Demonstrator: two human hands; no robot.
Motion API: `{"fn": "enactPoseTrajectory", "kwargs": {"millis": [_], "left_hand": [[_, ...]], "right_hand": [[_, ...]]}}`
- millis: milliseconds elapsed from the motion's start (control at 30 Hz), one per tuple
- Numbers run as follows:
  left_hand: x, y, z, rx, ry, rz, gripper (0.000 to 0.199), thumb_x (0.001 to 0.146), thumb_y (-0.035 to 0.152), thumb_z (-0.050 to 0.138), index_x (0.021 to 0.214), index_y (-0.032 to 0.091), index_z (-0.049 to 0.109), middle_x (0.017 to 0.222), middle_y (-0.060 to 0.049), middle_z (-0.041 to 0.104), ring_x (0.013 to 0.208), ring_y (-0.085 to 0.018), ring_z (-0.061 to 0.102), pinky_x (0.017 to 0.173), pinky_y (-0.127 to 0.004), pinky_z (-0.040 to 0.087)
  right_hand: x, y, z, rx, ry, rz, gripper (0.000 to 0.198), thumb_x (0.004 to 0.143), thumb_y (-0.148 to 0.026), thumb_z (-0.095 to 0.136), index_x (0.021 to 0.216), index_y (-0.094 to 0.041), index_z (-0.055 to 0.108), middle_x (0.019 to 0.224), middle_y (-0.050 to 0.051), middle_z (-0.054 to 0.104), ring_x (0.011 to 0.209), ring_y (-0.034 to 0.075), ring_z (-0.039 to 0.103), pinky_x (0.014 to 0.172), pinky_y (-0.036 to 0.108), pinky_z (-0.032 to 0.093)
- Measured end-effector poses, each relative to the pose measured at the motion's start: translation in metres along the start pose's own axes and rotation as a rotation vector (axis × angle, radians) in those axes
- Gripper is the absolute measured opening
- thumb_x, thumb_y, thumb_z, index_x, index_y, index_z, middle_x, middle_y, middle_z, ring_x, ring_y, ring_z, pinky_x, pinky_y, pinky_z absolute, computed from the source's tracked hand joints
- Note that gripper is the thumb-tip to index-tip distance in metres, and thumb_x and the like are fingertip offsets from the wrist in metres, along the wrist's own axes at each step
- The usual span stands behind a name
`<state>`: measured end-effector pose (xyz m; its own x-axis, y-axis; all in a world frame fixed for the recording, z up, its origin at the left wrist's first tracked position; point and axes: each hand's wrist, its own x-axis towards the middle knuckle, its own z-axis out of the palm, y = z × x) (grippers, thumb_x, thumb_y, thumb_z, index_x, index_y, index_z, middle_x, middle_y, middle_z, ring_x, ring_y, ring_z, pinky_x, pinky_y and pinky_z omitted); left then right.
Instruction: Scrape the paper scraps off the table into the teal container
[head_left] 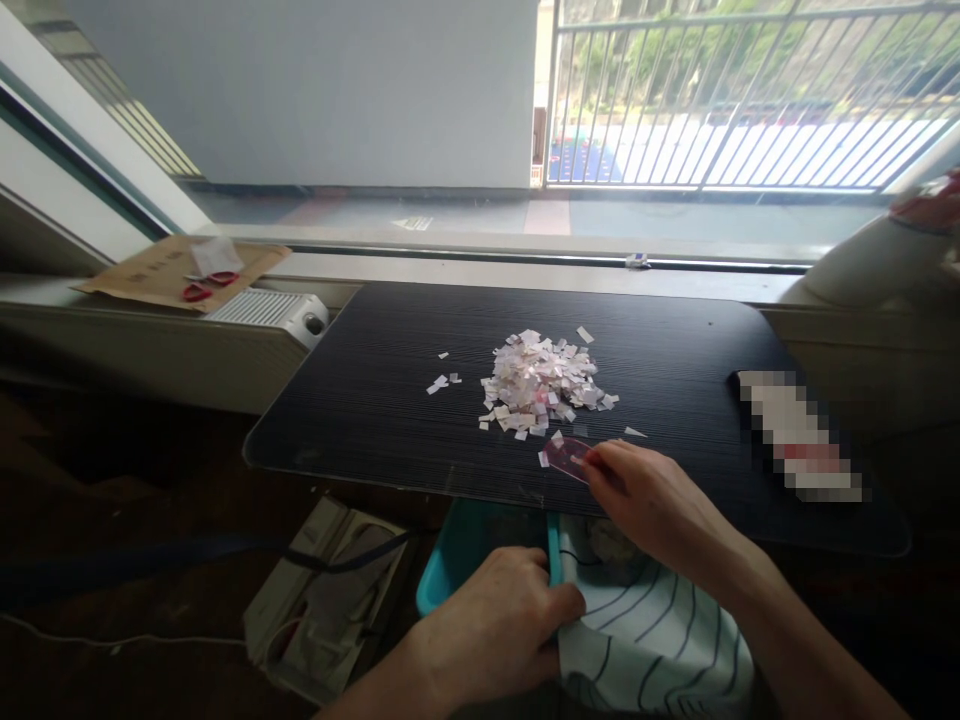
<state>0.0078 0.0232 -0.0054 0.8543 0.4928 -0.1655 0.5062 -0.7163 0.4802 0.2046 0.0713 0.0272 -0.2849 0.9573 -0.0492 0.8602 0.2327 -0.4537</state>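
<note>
A pile of small white and pinkish paper scraps lies on the dark tabletop, with a few loose pieces around it. My right hand pinches a translucent pink plastic piece, flat and rounded like a scraper, resting near the table's front edge; scraps lie against its tip. Below that edge, my left hand is closed over the rim of a teal plastic bin, thumb on the near side. Beside it is light cloth with dark curved lines, over my lap.
Red-handled scissors lie on a brown envelope on the left sill, beside a white ribbed device. A pixelated object is on the table's right. A beige case and cables are on the floor at left.
</note>
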Motion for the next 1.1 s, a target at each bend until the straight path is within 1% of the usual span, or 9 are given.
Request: {"fn": "enactPoseTrajectory", "kwargs": {"millis": [167, 267, 400, 500, 600, 767, 900, 1033, 1100], "left_hand": [[0.000, 0.001, 0.001, -0.038, 0.028, -0.013, 0.015, 0.083, 0.031, 0.068, 0.081, 0.020, 0.058, 0.068, 0.000, 0.061, 0.065, -0.019, 0.058, 0.056, -0.027, 0.039], [0.002, 0.001, 0.000, -0.068, 0.029, -0.007, 0.015, 0.084, 0.030, 0.066, 0.080, 0.020, 0.057, 0.071, 0.000, 0.062, 0.067, -0.018, 0.059, 0.058, -0.026, 0.039], [0.004, 0.001, -0.001, -0.027, 0.006, 0.008, 0.016, 0.081, 0.031, 0.068, 0.081, 0.020, 0.057, 0.068, 0.000, 0.061, 0.064, -0.018, 0.057, 0.057, -0.027, 0.038], [0.003, 0.002, -0.001, 0.008, -0.001, -0.002, 0.016, 0.081, 0.032, 0.069, 0.084, 0.020, 0.058, 0.066, 0.001, 0.060, 0.063, -0.019, 0.056, 0.056, -0.027, 0.038], [0.002, 0.002, 0.002, 0.006, -0.003, -0.017, 0.016, 0.081, 0.032, 0.069, 0.085, 0.020, 0.059, 0.067, 0.000, 0.060, 0.065, -0.019, 0.057, 0.058, -0.028, 0.039], [0.003, 0.001, 0.002, 0.001, -0.004, -0.017, 0.016, 0.079, 0.031, 0.070, 0.084, 0.020, 0.059, 0.067, 0.001, 0.060, 0.065, -0.019, 0.057, 0.058, -0.028, 0.039], [0.004, 0.001, -0.002, -0.033, 0.002, -0.016, 0.016, 0.079, 0.030, 0.070, 0.082, 0.020, 0.058, 0.070, 0.000, 0.061, 0.066, -0.018, 0.057, 0.056, -0.027, 0.037], [0.005, 0.002, -0.002, -0.089, 0.015, -0.017, 0.013, 0.083, 0.028, 0.066, 0.081, 0.019, 0.057, 0.073, 0.000, 0.062, 0.069, -0.017, 0.059, 0.059, -0.026, 0.038], [0.006, 0.003, -0.002, -0.094, 0.016, -0.013, 0.013, 0.084, 0.028, 0.066, 0.080, 0.019, 0.057, 0.072, 0.000, 0.061, 0.068, -0.017, 0.058, 0.059, -0.026, 0.038]], "right_hand": [[-0.026, 0.036, -0.021, -0.072, 0.019, 0.112, 0.026, 0.090, -0.030, 0.045, 0.066, -0.022, 0.051, 0.062, 0.000, 0.057, 0.054, 0.014, 0.051, 0.052, 0.027, 0.030], [-0.033, 0.050, -0.029, -0.105, 0.089, 0.175, 0.026, 0.089, -0.035, 0.047, 0.066, -0.022, 0.053, 0.058, -0.001, 0.056, 0.051, 0.014, 0.050, 0.050, 0.027, 0.028], [-0.017, 0.036, -0.022, -0.034, 0.132, 0.106, 0.027, 0.092, -0.033, 0.045, 0.069, -0.022, 0.052, 0.065, 0.000, 0.058, 0.056, 0.014, 0.051, 0.054, 0.027, 0.030], [0.001, 0.019, -0.013, -0.022, 0.100, 0.066, 0.028, 0.092, -0.028, 0.045, 0.066, -0.021, 0.048, 0.065, -0.001, 0.056, 0.056, 0.013, 0.048, 0.056, 0.027, 0.028], [0.013, 0.010, -0.009, -0.040, 0.062, 0.075, 0.028, 0.091, -0.025, 0.045, 0.064, -0.021, 0.047, 0.063, -0.001, 0.055, 0.054, 0.012, 0.046, 0.055, 0.027, 0.027], [0.002, 0.007, -0.012, -0.050, -0.023, 0.058, 0.025, 0.091, -0.023, 0.044, 0.066, -0.020, 0.051, 0.064, 0.000, 0.057, 0.057, 0.013, 0.050, 0.055, 0.026, 0.030], [-0.028, 0.029, -0.019, -0.028, -0.074, 0.043, 0.027, 0.092, -0.027, 0.042, 0.068, -0.021, 0.053, 0.065, 0.000, 0.059, 0.058, 0.014, 0.054, 0.055, 0.026, 0.032], [-0.044, 0.062, -0.029, -0.074, 0.067, 0.172, 0.026, 0.092, -0.035, 0.046, 0.071, -0.022, 0.055, 0.063, 0.000, 0.059, 0.056, 0.015, 0.054, 0.053, 0.027, 0.031], [-0.041, 0.068, -0.030, -0.074, 0.131, 0.180, 0.025, 0.092, -0.036, 0.046, 0.074, -0.022, 0.056, 0.066, 0.001, 0.060, 0.057, 0.016, 0.055, 0.054, 0.028, 0.032]]}}
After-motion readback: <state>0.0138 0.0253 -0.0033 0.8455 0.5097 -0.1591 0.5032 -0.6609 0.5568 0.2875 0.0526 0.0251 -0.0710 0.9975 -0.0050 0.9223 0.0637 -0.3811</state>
